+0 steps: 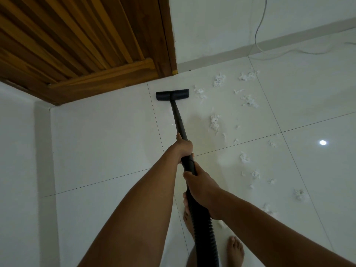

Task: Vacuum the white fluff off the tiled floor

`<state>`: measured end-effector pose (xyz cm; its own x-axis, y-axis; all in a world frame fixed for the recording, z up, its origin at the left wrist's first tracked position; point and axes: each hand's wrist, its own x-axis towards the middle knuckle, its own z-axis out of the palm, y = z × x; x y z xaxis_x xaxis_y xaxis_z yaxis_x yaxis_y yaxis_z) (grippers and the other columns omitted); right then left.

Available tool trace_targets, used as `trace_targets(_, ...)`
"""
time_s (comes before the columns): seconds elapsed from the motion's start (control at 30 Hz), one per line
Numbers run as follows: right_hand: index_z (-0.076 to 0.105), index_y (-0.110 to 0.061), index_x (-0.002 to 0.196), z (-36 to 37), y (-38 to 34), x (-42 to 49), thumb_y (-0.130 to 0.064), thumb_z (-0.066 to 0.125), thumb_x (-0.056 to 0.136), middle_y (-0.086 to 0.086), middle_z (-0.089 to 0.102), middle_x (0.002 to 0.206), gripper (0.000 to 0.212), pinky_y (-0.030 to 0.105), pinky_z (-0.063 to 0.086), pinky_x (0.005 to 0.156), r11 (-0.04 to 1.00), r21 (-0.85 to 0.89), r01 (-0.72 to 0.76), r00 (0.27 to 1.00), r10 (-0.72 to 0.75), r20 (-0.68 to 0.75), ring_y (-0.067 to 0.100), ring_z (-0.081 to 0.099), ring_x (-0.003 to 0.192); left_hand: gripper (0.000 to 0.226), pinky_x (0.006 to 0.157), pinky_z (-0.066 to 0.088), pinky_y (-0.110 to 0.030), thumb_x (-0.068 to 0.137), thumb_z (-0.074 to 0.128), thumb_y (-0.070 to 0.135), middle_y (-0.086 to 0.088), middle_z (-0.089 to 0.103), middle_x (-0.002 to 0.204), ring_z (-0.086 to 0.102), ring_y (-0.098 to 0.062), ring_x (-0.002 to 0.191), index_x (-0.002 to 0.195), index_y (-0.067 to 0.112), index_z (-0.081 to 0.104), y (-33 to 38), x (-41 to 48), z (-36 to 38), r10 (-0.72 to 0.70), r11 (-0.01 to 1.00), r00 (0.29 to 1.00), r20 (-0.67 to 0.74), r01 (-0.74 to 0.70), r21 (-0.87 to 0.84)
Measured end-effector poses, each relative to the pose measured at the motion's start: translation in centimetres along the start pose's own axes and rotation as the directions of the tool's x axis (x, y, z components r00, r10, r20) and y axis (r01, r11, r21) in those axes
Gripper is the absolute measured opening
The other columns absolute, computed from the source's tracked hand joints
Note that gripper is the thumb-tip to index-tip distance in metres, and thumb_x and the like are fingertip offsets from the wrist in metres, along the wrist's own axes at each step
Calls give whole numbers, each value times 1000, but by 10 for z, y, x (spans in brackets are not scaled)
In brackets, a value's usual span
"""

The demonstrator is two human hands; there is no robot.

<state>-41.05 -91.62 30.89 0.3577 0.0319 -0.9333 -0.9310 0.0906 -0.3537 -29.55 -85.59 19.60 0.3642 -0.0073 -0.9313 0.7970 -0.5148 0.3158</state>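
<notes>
A black vacuum wand [178, 120] runs from my hands out to its flat black floor head [172, 94], which rests on the white tiled floor [107, 135] close to the door. My left hand [182, 148] grips the wand higher up. My right hand [200, 186] holds it lower, where the ribbed black hose [204, 234] begins. Several clumps of white fluff [214, 121] lie scattered to the right of the wand, from near the far wall [247, 75] down to beside my feet [299, 194]. One clump [199, 92] sits just right of the floor head.
A wooden door [77, 45] in a dark frame stands at the upper left. White walls with a skirting strip [269, 41] bound the floor. A thin cable [259, 27] hangs down the far wall and trails along the floor. My bare feet [234, 249] stand at the bottom.
</notes>
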Motion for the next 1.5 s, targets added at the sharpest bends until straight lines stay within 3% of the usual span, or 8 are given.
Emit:
trace_targets(0.07,34,-42,150,-7,13,-8,-23,39,107,14,57,70,47,31,55,48,1000,-12,0,1000,0,-2,20,56,46,75,84,59,-35,105,35,18,-12,62,106,60,-17,81,159,39,-12,-10,-8,11,-4,1000,1000,1,4,-24)
trace_targets(0.47,36,-41,147,-62,129,-63,-22,40,105,12,56,65,46,26,52,41,999,-45,-14,998,17,66,15,54,37,73,59,55,-27,106,36,18,-11,60,97,58,-14,70,160,40,-8,-97,-74,104,-50,992,999,-19,47,-117)
trace_targets(0.73,41,-45,137,-91,219,-95,-21,40,106,7,56,56,39,25,51,38,999,5,-42,993,41,109,14,52,31,72,63,56,-28,106,36,17,-10,59,93,58,-15,71,160,37,-7,-166,-105,167,-50,995,998,-35,47,-90)
trace_targets(0.93,40,-46,135,-82,277,-115,-24,39,106,12,56,69,36,27,52,39,997,30,-70,990,66,122,15,54,35,73,80,57,-35,105,37,17,-11,59,94,58,-17,73,160,38,-7,-222,-124,187,-48,997,998,-37,45,-68)
trace_targets(1.1,39,-46,135,-73,322,-127,-22,37,106,13,57,70,38,28,52,40,998,3,-69,992,68,106,17,55,37,72,66,56,-31,106,36,16,-11,58,88,57,-16,70,160,35,-7,-265,-137,199,-30,998,999,-27,28,-63)
trace_targets(1.3,36,-36,143,-45,395,-145,-20,38,105,11,55,70,41,20,46,34,998,-68,-8,997,13,71,12,52,28,72,70,56,-33,105,38,15,-11,59,89,57,-17,71,160,35,-4,-339,-156,210,0,999,1000,-4,0,-55)
trace_targets(1.4,32,-39,146,-34,437,-153,-22,37,106,13,57,73,44,22,47,36,996,-90,9,998,-3,67,13,54,31,74,80,57,-35,106,39,17,-12,58,96,56,-17,73,160,38,-7,-378,-167,217,-1,998,1000,3,1,-56)
trace_targets(1.5,28,-33,152,-28,478,-164,-23,38,106,9,57,73,48,15,41,33,981,-184,53,998,-47,35,6,51,28,72,67,57,-32,107,38,20,-11,58,93,57,-17,71,160,39,-7,-414,-184,229,-17,999,1000,6,17,-39)
